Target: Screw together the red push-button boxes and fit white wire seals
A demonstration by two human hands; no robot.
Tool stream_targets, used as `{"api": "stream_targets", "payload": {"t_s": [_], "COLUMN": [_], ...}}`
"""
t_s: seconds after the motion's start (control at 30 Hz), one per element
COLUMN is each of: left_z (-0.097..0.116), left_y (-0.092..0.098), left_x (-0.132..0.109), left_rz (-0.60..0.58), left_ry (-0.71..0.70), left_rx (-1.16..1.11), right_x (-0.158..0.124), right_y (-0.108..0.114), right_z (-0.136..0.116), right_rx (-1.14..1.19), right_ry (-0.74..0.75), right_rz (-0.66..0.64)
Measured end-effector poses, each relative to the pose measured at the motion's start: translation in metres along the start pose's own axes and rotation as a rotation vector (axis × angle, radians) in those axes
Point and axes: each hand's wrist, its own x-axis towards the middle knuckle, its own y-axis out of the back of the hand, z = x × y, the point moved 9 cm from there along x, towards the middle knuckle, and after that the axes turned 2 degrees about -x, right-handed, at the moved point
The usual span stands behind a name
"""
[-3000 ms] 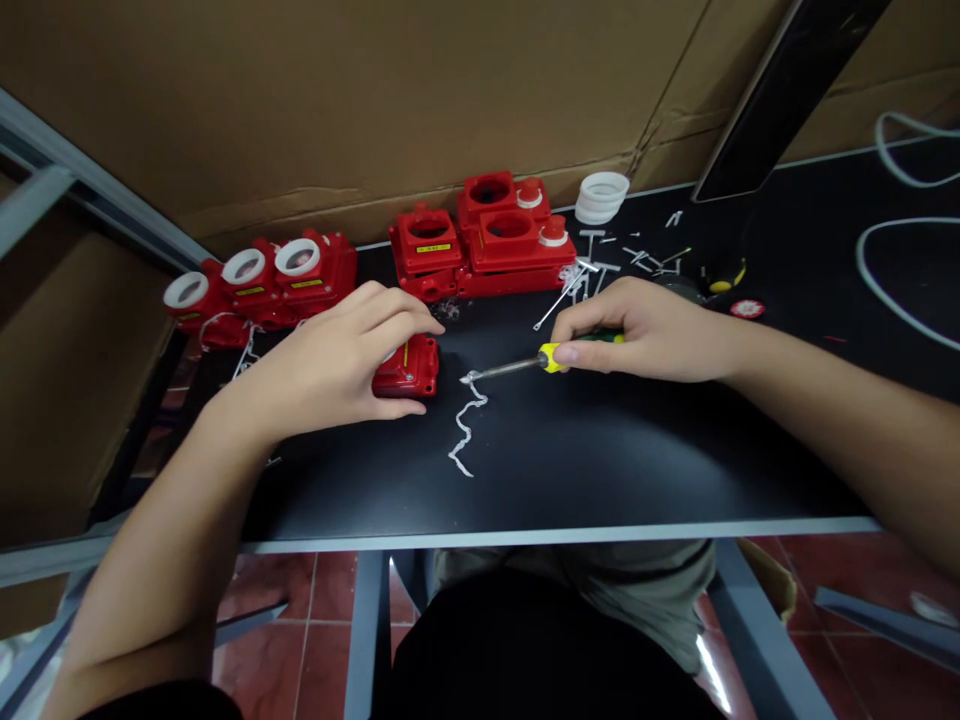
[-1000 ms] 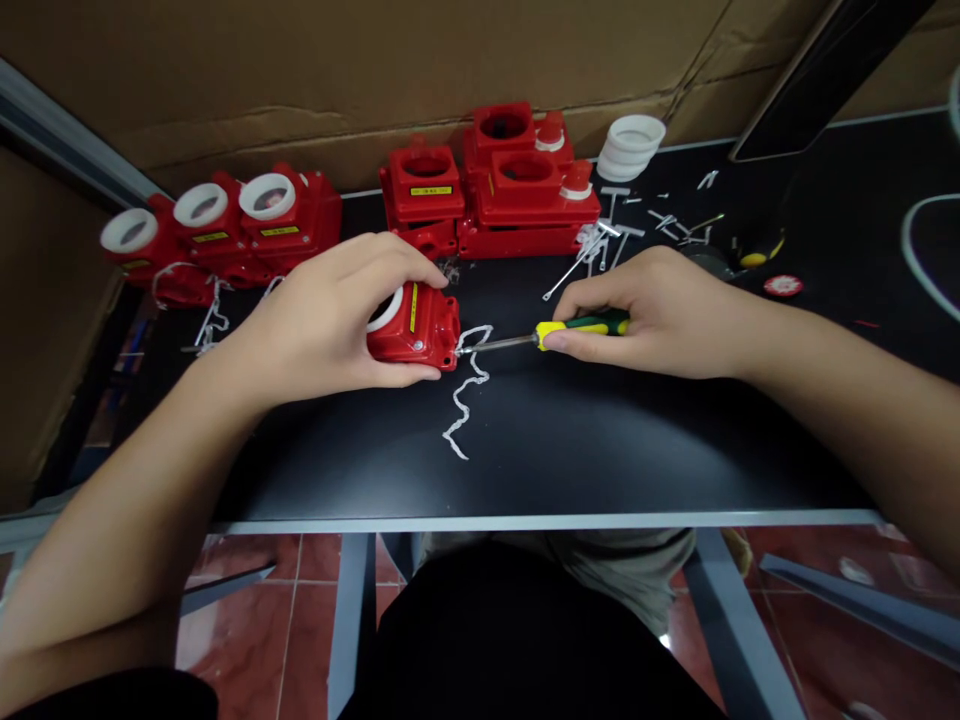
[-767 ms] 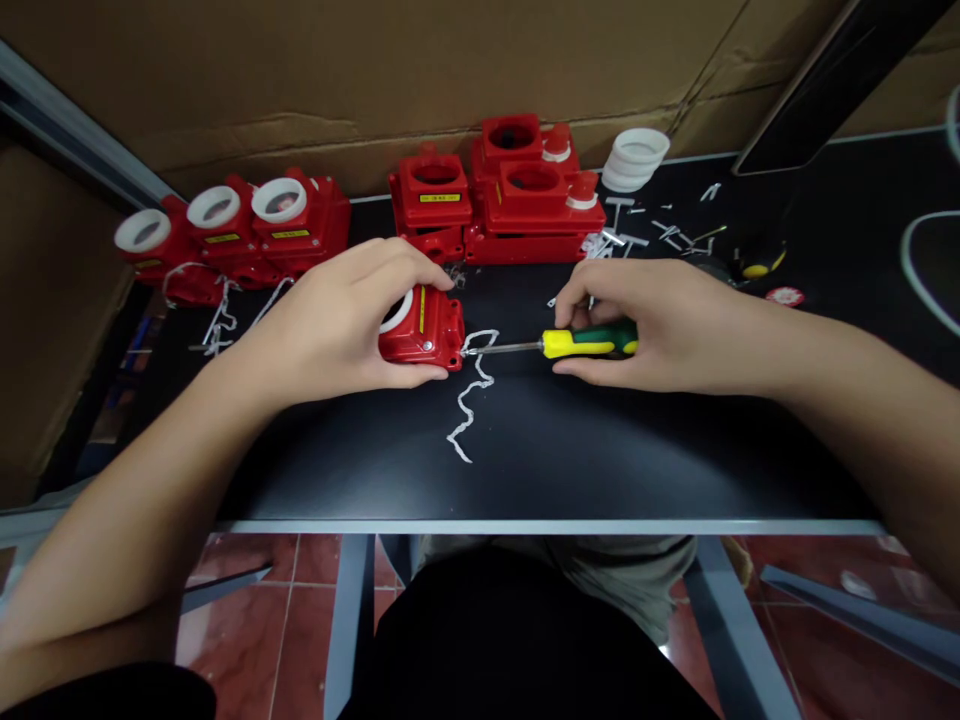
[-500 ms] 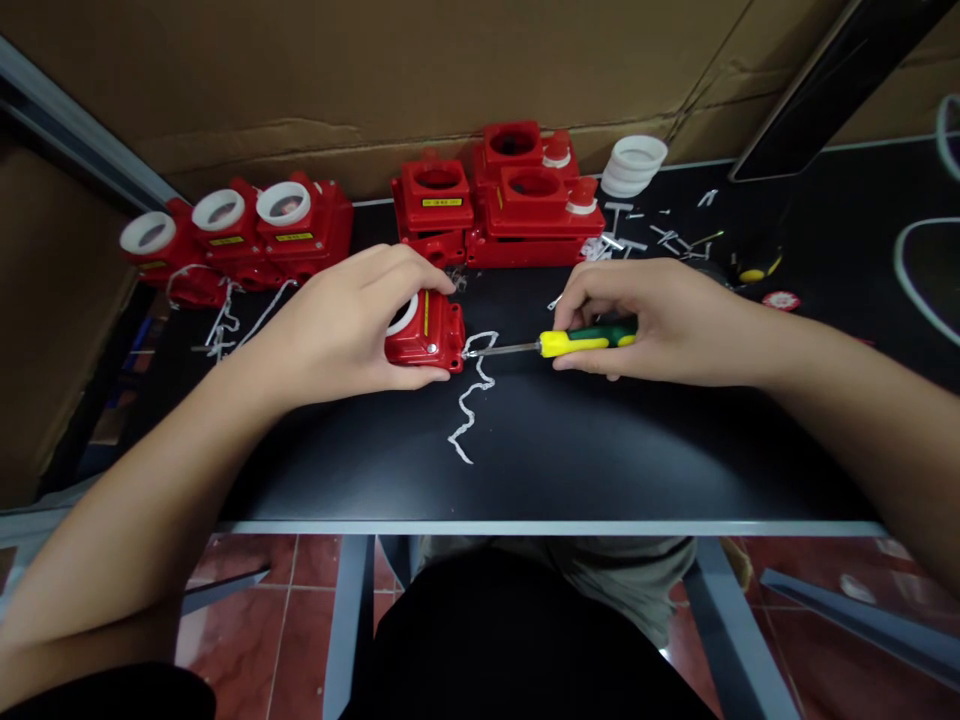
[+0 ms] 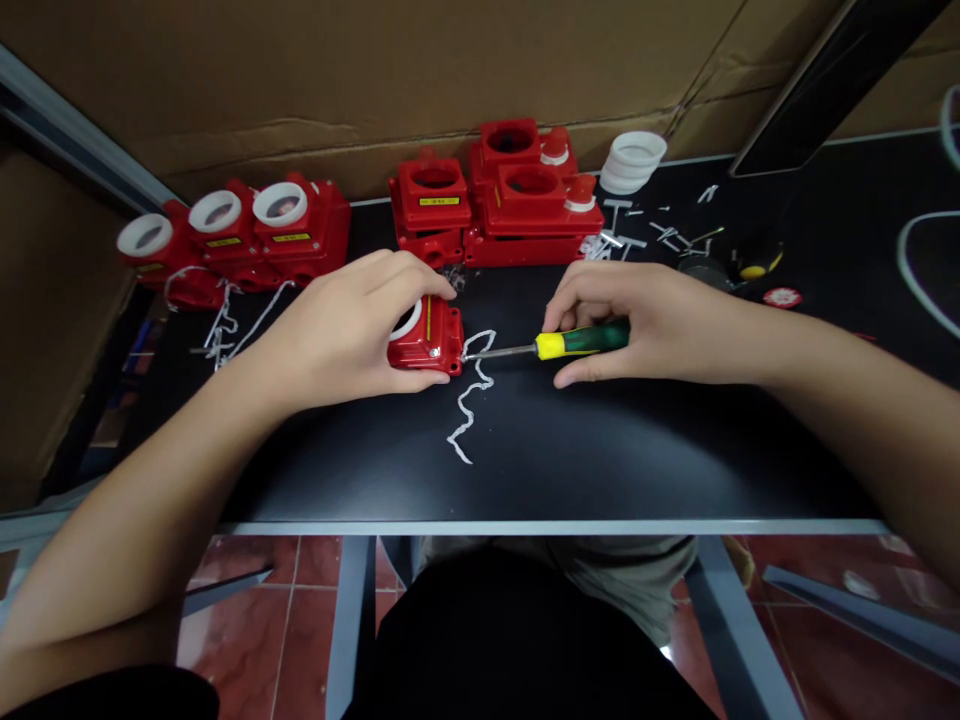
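Note:
My left hand (image 5: 360, 325) is wrapped around a red housing (image 5: 427, 345) with a white ring and a yellow label, pressing it to the table. The hand hides much of its left part. My right hand (image 5: 622, 320) grips the green and yellow handle of a screwdriver (image 5: 577, 343), its thumb lifted a little off the handle. The screwdriver lies nearly level, and its tip meets the lower right corner of the housing. A crinkled white cord (image 5: 466, 410) runs from that corner down onto the table, passing by the shaft.
Three red housings with white rings (image 5: 281, 205) stand at the back left, with white cord near them. More red housings (image 5: 525, 200) sit behind my hands. White rings (image 5: 634, 162) are stacked to their right, near scattered small metal parts (image 5: 679, 238). Cardboard (image 5: 375, 80) lines the back.
The screwdriver handle has turned in my right hand, now showing more green, and the thumb has come away from it. The red housing stays almost in place.

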Motion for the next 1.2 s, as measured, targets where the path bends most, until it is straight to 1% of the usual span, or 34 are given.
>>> {"api": "stream_targets", "payload": {"t_s": [0.1, 0.3, 0.4, 0.5, 0.6, 0.7, 0.77, 0.87, 0.97, 1.03, 1.1, 1.2], "left_z": [-0.0003, -0.0002, 0.0002, 0.0009, 0.0018, 0.0005, -0.0007, -0.0007, -0.0005, 0.0001, 0.0018, 0.0045], "left_y": [0.0000, 0.0007, 0.0001, 0.0004, 0.0009, 0.0002, -0.0004, -0.0007, -0.0003, 0.0004, 0.0011, -0.0003], "left_x": [-0.0003, -0.0006, -0.0001, 0.0002, 0.0007, 0.0013, 0.0016, 0.0015, 0.0011, 0.0009, 0.0009, 0.0011], "left_rz": [-0.003, 0.012, 0.007, 0.008, 0.014, 0.011, 0.006, 0.001, 0.003, 0.010, 0.016, -0.002], "left_ry": [0.001, -0.003, -0.003, -0.012, -0.027, -0.009, 0.010, 0.016, 0.013, 0.003, -0.020, -0.048], "left_rx": [-0.006, -0.023, -0.013, -0.007, 0.012, 0.004, -0.012, -0.022, -0.029, -0.030, -0.023, 0.007], "right_x": [-0.0005, -0.0039, -0.0050, -0.0045, -0.0019, 0.0004, 0.0003, -0.0020, -0.0051, -0.0064, -0.0066, -0.0050], "right_y": [0.0006, 0.0021, -0.0005, -0.0044, -0.0031, 0.0010, 0.0011, 0.0008, 0.0022, 0.0011, -0.0024, -0.0067], "right_z": [-0.0017, 0.0038, 0.0054, 0.0035, 0.0035, 0.0002, -0.0013, 0.0009, 0.0021, 0.0024, 0.0025, 0.0011], "right_rx": [-0.043, 0.048, 0.131, 0.109, 0.057, -0.015, -0.055, -0.034, 0.037, 0.094, 0.128, 0.092], "right_ry": [0.031, -0.052, -0.093, -0.090, -0.067, 0.019, 0.058, 0.038, -0.006, -0.042, -0.076, -0.078], "right_rz": [0.020, 0.036, -0.016, -0.066, -0.033, 0.036, 0.051, 0.058, 0.072, 0.052, 0.002, -0.057]}}
